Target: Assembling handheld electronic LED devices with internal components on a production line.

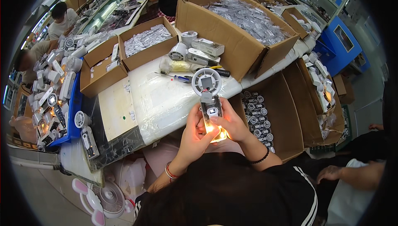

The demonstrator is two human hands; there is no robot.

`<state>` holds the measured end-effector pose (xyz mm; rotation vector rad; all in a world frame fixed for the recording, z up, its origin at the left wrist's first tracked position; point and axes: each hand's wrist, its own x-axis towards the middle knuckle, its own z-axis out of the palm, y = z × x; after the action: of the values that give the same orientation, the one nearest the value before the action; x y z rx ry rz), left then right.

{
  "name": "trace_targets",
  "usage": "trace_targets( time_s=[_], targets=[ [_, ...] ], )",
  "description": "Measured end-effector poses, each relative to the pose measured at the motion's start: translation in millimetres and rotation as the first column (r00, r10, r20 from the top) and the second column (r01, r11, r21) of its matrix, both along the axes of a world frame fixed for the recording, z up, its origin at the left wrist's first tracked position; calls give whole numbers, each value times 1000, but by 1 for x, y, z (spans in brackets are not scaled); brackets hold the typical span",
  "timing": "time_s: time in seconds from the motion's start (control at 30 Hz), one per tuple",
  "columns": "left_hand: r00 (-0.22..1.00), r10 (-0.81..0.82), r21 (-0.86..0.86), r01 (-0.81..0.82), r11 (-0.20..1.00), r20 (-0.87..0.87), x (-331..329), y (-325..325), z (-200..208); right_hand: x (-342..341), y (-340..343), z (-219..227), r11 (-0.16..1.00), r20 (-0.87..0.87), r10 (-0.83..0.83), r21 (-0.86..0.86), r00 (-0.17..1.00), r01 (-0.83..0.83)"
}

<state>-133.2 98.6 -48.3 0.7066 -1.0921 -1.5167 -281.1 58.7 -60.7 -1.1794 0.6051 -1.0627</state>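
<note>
Holding a handheld fan [210,103] at the centre of the frame, the left hand [192,130] and right hand [234,125] have their fingers curled closed around its glowing lower body, 2 thumbs pressed to the front. Beyond it a screwdriver [182,79] lies on the desk [157,103]; at right of centre, 1 cardboard box [286,118] contains rows of similar fans.

Left hand [191,138], right hand [234,126] grip lit fan-headed device [212,105].
Screwdriver [182,79] left of device; blue bin [75,122] farther left; open carton [287,114] right.
</note>
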Motion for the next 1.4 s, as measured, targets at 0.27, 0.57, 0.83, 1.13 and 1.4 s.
trace_targets(
  time_s=[0.27, 0.57, 0.83, 1.13, 1.4],
  targets=[
    [999, -5, 17, 4, 1000, 34, 0, 0, 0, 0, 0, 8, 1000, -12, 11, -13, 1000, -11],
    [992, 112, -4, -112, 994, 60, 3, -1, -7, 8, -9, 13, 967, -323, -57, -253, 945, -28],
    [961, 270, -101, -263, 959, 62, 15, 1, -9, 21, -14, 15, 983, -123, 179, -16, 976, -182],
    [972, 232, 60, -230, 971, -29, 26, 2, 9, 20, -26, 4, 937, 36, 316, 148, 948, -318],
    [957, 288, -90, -285, 954, 30, 27, 1, -7, 37, -22, 16, 962, 48, 251, 97, 967, -255]
  ],
)
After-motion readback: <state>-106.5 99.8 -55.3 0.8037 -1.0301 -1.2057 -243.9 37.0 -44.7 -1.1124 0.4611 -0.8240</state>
